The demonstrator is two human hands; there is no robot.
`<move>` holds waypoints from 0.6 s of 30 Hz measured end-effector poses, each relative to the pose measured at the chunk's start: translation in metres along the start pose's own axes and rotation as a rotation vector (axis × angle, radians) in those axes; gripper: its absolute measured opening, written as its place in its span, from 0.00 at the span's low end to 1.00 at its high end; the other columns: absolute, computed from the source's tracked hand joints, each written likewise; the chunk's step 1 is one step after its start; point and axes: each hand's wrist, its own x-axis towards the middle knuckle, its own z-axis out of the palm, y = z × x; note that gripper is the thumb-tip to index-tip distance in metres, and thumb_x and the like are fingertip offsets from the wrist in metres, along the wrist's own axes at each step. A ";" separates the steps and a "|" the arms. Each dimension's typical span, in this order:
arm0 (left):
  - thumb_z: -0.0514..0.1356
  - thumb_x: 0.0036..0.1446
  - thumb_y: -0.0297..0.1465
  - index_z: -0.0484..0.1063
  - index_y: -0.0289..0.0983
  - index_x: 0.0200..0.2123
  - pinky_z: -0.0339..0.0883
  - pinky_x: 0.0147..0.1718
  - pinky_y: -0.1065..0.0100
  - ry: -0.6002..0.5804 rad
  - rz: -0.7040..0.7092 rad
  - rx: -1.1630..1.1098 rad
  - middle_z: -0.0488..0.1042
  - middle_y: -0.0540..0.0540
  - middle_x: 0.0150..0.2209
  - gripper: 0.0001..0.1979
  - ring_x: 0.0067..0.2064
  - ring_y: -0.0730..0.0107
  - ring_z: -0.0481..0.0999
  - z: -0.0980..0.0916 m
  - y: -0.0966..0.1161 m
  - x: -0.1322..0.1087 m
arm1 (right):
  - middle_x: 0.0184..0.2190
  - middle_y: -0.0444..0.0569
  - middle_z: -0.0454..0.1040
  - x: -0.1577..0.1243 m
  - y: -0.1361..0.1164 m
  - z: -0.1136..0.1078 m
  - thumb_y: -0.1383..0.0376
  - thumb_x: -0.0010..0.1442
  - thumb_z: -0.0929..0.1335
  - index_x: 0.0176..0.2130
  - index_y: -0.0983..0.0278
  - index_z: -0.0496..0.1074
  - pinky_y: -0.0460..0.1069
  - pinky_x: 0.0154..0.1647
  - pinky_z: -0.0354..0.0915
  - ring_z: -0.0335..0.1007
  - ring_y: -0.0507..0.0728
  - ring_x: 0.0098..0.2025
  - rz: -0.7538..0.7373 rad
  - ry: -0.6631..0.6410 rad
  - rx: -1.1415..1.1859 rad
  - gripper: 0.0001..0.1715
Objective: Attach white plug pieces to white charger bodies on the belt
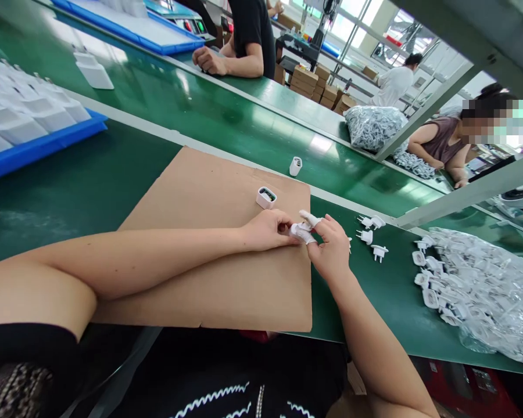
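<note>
My left hand [268, 228] and my right hand [331, 247] meet over the right side of a brown cardboard sheet [226, 284]. Both have closed fingertips around a small white plastic piece [293, 230], mostly hidden by the fingers. White covers sit on the right thumb and index finger. Just beyond my left hand, an open-ended white charger housing [267, 198] stands on the cardboard, with circuitry visible inside. To the right of my right hand, several loose white plug heads with metal pins [379, 252] lie on the green table.
A clear bag of white plug heads [488, 290] spills open at right. Another white housing [295, 166] stands on the green conveyor [244, 133], with a white adapter [93, 71] farther left. A blue tray [47, 148] holds white adapters. Co-workers sit across; a metal post [436, 107] slants at right.
</note>
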 end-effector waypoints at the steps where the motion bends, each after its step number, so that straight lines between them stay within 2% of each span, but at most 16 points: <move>1: 0.71 0.50 0.47 0.81 0.36 0.36 0.66 0.33 0.66 0.001 -0.014 -0.024 0.77 0.47 0.32 0.20 0.33 0.66 0.72 -0.002 0.005 -0.002 | 0.35 0.47 0.76 -0.001 0.004 -0.004 0.67 0.59 0.70 0.45 0.57 0.77 0.61 0.55 0.69 0.72 0.61 0.38 0.023 0.010 0.043 0.13; 2: 0.71 0.50 0.47 0.82 0.36 0.37 0.66 0.32 0.66 0.009 -0.018 -0.045 0.77 0.47 0.31 0.20 0.33 0.67 0.72 -0.005 0.011 -0.003 | 0.40 0.49 0.77 -0.001 0.010 -0.011 0.63 0.60 0.72 0.47 0.56 0.76 0.61 0.55 0.70 0.73 0.61 0.40 0.058 0.018 0.074 0.14; 5: 0.72 0.50 0.47 0.82 0.37 0.43 0.68 0.33 0.66 0.105 0.040 -0.041 0.80 0.46 0.35 0.23 0.33 0.68 0.73 -0.028 0.031 0.002 | 0.51 0.56 0.74 -0.008 0.040 -0.038 0.52 0.56 0.77 0.56 0.57 0.74 0.60 0.45 0.72 0.75 0.64 0.44 0.208 0.018 -0.011 0.31; 7: 0.73 0.50 0.46 0.82 0.37 0.44 0.68 0.35 0.66 0.239 0.058 0.029 0.80 0.45 0.38 0.23 0.35 0.67 0.74 -0.054 0.037 0.019 | 0.50 0.57 0.74 -0.016 0.067 -0.054 0.51 0.50 0.79 0.57 0.59 0.74 0.59 0.40 0.72 0.75 0.65 0.42 0.316 -0.041 -0.163 0.38; 8: 0.74 0.49 0.45 0.82 0.37 0.44 0.69 0.37 0.65 0.321 0.041 0.070 0.81 0.45 0.39 0.23 0.36 0.66 0.74 -0.068 0.036 0.032 | 0.48 0.57 0.75 -0.020 0.080 -0.058 0.52 0.46 0.81 0.54 0.60 0.75 0.58 0.38 0.71 0.75 0.65 0.40 0.369 -0.096 -0.209 0.38; 11: 0.75 0.49 0.37 0.79 0.35 0.42 0.69 0.43 0.64 0.535 -0.070 0.149 0.81 0.45 0.41 0.19 0.41 0.64 0.76 -0.111 0.010 0.079 | 0.39 0.52 0.79 -0.026 0.107 -0.057 0.62 0.45 0.80 0.42 0.60 0.76 0.54 0.34 0.69 0.74 0.60 0.32 0.479 -0.249 -0.173 0.24; 13: 0.74 0.49 0.31 0.76 0.34 0.42 0.69 0.46 0.64 0.623 -0.194 0.185 0.80 0.44 0.43 0.18 0.43 0.63 0.77 -0.133 -0.018 0.108 | 0.37 0.50 0.80 -0.023 0.110 -0.051 0.67 0.46 0.76 0.40 0.60 0.76 0.54 0.37 0.70 0.76 0.59 0.33 0.516 -0.255 -0.062 0.18; 15: 0.73 0.49 0.30 0.74 0.34 0.41 0.68 0.49 0.63 0.661 -0.307 0.280 0.79 0.43 0.43 0.16 0.44 0.62 0.76 -0.147 -0.044 0.126 | 0.38 0.50 0.80 -0.016 0.103 -0.045 0.68 0.46 0.75 0.41 0.61 0.75 0.56 0.43 0.72 0.78 0.60 0.38 0.557 -0.189 0.098 0.20; 18: 0.73 0.49 0.35 0.72 0.35 0.40 0.65 0.53 0.59 0.636 -0.412 0.391 0.78 0.43 0.44 0.19 0.48 0.57 0.73 -0.152 -0.064 0.131 | 0.40 0.51 0.80 -0.007 0.087 -0.042 0.65 0.44 0.76 0.44 0.62 0.72 0.56 0.44 0.73 0.80 0.60 0.38 0.622 -0.092 0.342 0.25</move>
